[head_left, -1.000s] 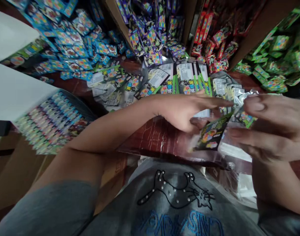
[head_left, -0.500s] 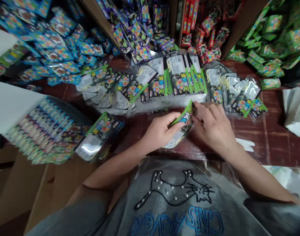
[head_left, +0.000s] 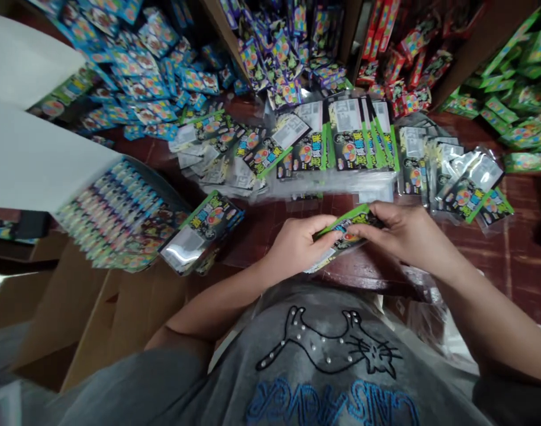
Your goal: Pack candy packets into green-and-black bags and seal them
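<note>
My left hand (head_left: 303, 241) grips the lower left part of a black packet with a green edge (head_left: 348, 226), thumb on top. At the packet's upper right end, my right hand (head_left: 401, 228) pinches it between thumb and fingers. The packet is tilted, held just above the near edge of the dark red table (head_left: 261, 236). Whether it is one packet or a small stack I cannot tell. Beyond my hands lie rows of similar black and green packets (head_left: 353, 151) in clear plastic. Another stack of packets (head_left: 199, 231) lies to the left of my left hand.
Piles of small blue packs (head_left: 150, 77), purple packs (head_left: 274, 59), red packs (head_left: 412, 71) and green packs (head_left: 514, 112) fill the back, parted by cardboard dividers (head_left: 226, 29). A fanned block of colourful packets (head_left: 115, 219) sits at left, above a cardboard box (head_left: 128, 313).
My right hand has shifted from working at the packet's end to pinching it, with the thumb laid over its face. The packet now lies flatter. The camera view has swung left.
</note>
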`<state>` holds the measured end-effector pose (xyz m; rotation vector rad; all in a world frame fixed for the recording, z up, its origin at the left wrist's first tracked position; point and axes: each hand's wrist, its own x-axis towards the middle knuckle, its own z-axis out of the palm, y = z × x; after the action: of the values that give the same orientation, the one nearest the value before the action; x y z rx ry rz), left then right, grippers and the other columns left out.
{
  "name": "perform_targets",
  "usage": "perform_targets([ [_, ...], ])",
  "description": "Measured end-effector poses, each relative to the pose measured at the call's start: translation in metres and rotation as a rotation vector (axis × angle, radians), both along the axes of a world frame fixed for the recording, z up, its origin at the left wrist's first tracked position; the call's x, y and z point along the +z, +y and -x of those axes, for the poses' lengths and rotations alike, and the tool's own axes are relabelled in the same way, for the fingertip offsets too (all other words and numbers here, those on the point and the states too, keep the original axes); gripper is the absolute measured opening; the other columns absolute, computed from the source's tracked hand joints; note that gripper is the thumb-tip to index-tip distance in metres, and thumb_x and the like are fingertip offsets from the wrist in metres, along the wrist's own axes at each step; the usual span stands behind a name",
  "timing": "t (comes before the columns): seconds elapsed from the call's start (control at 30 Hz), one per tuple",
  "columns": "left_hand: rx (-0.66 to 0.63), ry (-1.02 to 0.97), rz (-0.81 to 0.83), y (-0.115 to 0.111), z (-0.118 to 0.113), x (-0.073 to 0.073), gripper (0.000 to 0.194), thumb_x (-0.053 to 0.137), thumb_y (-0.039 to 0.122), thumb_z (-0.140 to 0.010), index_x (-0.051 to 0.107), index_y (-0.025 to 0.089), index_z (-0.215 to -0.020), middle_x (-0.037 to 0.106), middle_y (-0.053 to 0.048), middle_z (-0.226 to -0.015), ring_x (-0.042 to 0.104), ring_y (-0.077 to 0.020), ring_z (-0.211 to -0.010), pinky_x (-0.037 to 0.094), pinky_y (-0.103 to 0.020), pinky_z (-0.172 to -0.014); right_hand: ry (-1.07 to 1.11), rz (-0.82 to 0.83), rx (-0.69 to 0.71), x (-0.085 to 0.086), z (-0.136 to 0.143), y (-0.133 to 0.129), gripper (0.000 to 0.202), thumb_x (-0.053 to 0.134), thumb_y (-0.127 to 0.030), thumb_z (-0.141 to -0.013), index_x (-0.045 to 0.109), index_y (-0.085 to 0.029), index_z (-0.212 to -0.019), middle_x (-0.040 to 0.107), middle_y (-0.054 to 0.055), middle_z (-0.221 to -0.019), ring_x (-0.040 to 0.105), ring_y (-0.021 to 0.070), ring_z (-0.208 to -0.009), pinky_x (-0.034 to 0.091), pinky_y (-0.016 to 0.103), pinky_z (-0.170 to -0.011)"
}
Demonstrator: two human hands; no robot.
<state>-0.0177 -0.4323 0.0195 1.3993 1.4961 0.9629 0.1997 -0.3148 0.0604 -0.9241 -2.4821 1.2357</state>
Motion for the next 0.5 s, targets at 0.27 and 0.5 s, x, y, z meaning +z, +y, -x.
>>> perform_targets([
  [0.27, -0.034, -0.201, 0.255, -0.009, 0.012, -0.013, 0.036, 0.087, 0.05, -0.081, 0.078, 0.015, -0.087, 0.073, 0.0, -0.073, 0.06, -0.0125, -0.061, 0.043, -0.023, -0.055, 0.126, -0.007, 0.285, 0.01, 0.005, 0.017, 0.023, 0.071, -0.042, -0.104, 0.084, -0.032, -0.119, 0.08, 0.005, -0.134, 0.076, 0.0243, -0.126, 0.06, 0.042, -0.112],
  [0.5, 0.413, -0.317, 0.035, -0.008, -0.004, -0.046, 0.048, 0.08, 0.063, -0.088, 0.078, 0.015, -0.091, 0.077, -0.003, -0.082, 0.064, -0.0137, -0.069, 0.051, -0.024, -0.065, 0.097, 0.072, -0.406, -0.06, 0.041, -0.044, 0.052, 0.055, -0.07, -0.104, 0.067, -0.022, -0.118, 0.083, 0.013, -0.111, 0.079, 0.0291, -0.099, 0.062, 0.041, -0.085],
])
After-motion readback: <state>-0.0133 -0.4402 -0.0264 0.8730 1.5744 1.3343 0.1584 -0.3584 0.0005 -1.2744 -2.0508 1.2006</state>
